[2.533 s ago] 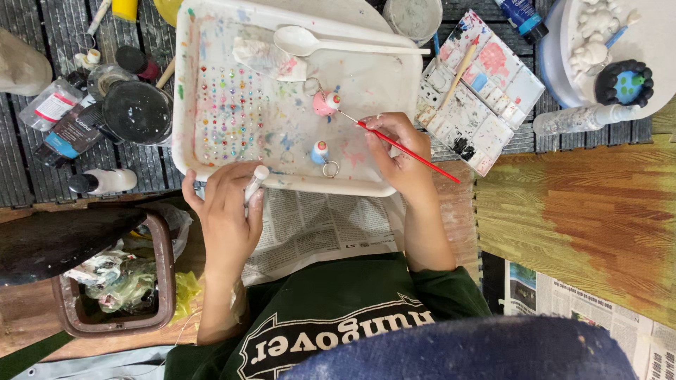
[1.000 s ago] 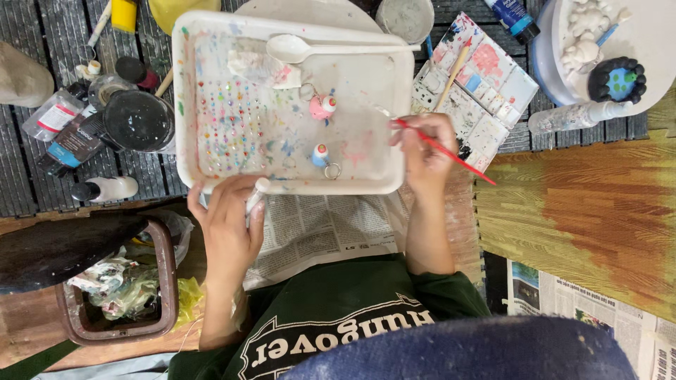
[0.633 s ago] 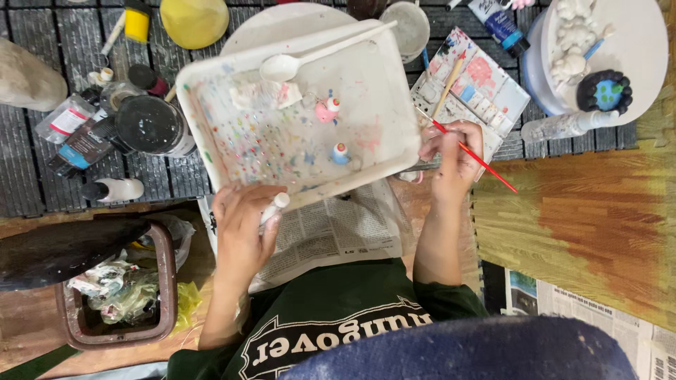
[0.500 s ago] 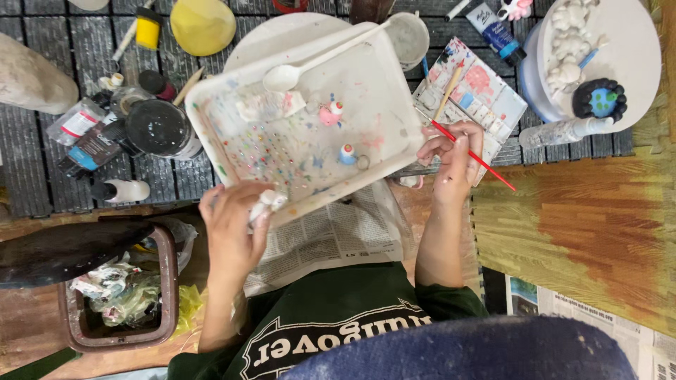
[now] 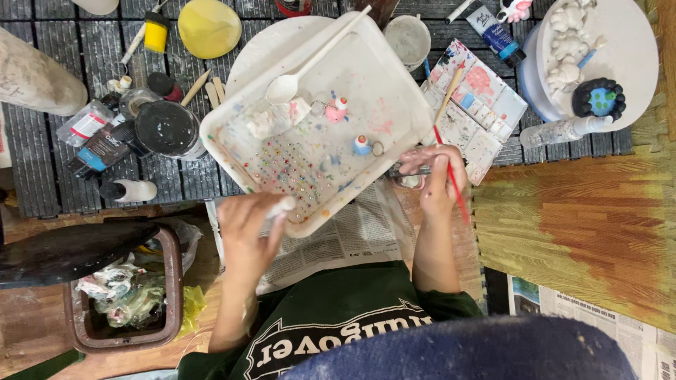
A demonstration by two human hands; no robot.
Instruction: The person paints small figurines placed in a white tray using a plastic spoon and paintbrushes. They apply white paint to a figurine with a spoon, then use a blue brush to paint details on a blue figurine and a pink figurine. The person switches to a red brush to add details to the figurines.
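My left hand [image 5: 246,236] is closed around a small white piece [image 5: 282,207] at the near edge of a paint-stained white tray [image 5: 384,77]. My right hand [image 5: 436,176] grips a thin red paintbrush [image 5: 456,193] at the tray's right near corner, its fingers against the rim. The tray lies at an angle on a newspaper [image 5: 352,243]. Inside it are a white spoon [image 5: 285,88], a little pink figure [image 5: 336,109], a little blue figure [image 5: 361,144] and rows of coloured paint dots.
A stained paint palette [image 5: 486,105] lies right of the tray, a blue paint tube [image 5: 493,28] beyond it. A round white board [image 5: 627,42] holds white figurines. A yellow lid [image 5: 209,28], a black jar [image 5: 167,130] and bottles stand left. A bin [image 5: 127,299] sits lower left.
The tray has turned counterclockwise, its right end swinging away from me. My right hand with the brush has left the tray's inside for its right near corner. My left hand stays at the near edge.
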